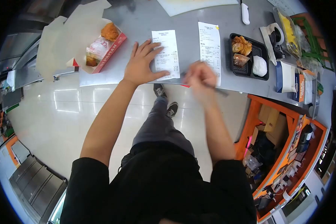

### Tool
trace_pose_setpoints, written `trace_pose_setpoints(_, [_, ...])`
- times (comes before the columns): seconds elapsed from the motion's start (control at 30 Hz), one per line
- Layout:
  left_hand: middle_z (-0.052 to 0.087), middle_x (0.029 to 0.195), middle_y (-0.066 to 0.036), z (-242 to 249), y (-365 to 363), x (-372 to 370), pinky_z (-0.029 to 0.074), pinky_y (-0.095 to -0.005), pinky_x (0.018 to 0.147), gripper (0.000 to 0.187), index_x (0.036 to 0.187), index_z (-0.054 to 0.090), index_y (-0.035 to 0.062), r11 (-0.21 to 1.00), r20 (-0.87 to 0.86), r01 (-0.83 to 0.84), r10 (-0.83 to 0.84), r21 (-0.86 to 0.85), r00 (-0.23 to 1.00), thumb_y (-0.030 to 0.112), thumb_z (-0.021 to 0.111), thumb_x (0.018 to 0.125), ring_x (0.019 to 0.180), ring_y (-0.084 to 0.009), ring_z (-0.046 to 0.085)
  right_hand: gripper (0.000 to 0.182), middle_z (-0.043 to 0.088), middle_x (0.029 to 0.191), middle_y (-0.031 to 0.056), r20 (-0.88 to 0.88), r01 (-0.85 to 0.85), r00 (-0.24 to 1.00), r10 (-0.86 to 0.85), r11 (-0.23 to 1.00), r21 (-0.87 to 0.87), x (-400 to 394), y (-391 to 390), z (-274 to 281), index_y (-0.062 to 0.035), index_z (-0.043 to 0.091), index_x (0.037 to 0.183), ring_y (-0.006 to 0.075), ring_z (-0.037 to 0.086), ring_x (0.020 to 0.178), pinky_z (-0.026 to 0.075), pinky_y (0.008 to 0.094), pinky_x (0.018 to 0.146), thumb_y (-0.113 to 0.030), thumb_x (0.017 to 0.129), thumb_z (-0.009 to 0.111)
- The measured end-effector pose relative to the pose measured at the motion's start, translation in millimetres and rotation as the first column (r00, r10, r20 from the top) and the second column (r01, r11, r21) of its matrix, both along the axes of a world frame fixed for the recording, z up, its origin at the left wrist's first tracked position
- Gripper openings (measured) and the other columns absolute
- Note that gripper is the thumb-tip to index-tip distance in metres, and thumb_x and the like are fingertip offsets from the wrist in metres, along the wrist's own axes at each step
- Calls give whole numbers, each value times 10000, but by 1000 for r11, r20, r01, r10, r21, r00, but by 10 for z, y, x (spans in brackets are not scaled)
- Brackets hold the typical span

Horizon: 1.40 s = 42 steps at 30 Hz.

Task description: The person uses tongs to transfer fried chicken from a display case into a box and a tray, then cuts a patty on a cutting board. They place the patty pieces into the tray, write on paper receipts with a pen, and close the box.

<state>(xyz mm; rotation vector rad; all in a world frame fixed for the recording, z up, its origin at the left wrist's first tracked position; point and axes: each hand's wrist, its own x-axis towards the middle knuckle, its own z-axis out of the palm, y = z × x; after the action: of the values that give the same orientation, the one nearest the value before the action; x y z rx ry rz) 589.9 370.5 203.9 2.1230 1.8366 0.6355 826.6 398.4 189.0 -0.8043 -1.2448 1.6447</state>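
Note:
My left hand (143,63) lies with spread fingers on the left edge of a printed receipt (168,56) on the metal table. Smeared by motion, my right hand (201,76) is closed around a dark pen (222,92), whose back end sticks out to the right. It is at the table's front edge, over the lower left of a second receipt (210,43). To the left stands an open red and white takeaway box (109,52) with fried food and a wrapped item inside. Right of the receipts, a black tray (250,52) holds fried chicken, a small brown packet and a white wrapped bundle.
A white cutting board (194,4) lies at the far edge, with a white-handled knife (245,14) beside it. Tape (278,35), small boxes (286,76) and a green basket (313,41) crowd the right end. Below stands an orange shelf unit (276,104) with bags and cartons.

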Motion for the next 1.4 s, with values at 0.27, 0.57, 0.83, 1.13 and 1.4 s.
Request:
trace_pose_setpoints(0.27, [562,1312,-162,102,160,254,271,-621,1137,628,1234,639,79,998,-3,0,0,58,1000,412,793,725,1321,-415,451,231,590,1083,126,165,249,943,-290,940,233,447,-59,-12,13,602,952,196,673,917,559,307,856,197,814,578])
trace_pose_setpoints(0.57, [471,1403,-185,-88,673,889,303,-610,1131,583,1309,604,125,968,40,251,-250,-8,967,444,711,832,1343,-416,417,216,612,1064,102,217,338,910,-352,936,102,599,250,-107,4,621,921,154,659,941,541,276,817,161,778,660])
trace_pose_setpoints(0.83, [498,1390,-142,6,699,895,293,-601,1142,618,1274,624,148,960,33,270,-269,-68,963,463,755,759,1349,-394,416,219,619,825,39,329,312,855,-402,903,295,759,389,-276,-18,588,833,84,617,719,490,209,626,102,734,742])
trace_pose_setpoints(1.13, [486,1396,-135,9,698,877,296,-589,1143,610,1277,616,144,962,67,263,-258,-70,964,452,752,768,1357,-386,401,206,628,802,54,367,277,843,-393,903,329,712,412,-247,-2,590,811,83,607,717,491,219,633,107,735,748])
trace_pose_setpoints(1.4, [478,1402,-144,-30,684,859,295,-584,1142,611,1276,611,120,961,69,268,-264,-60,962,457,738,782,1361,-389,396,201,622,807,53,398,281,832,-387,912,300,701,430,-252,-1,587,799,82,606,737,492,221,659,109,744,746])
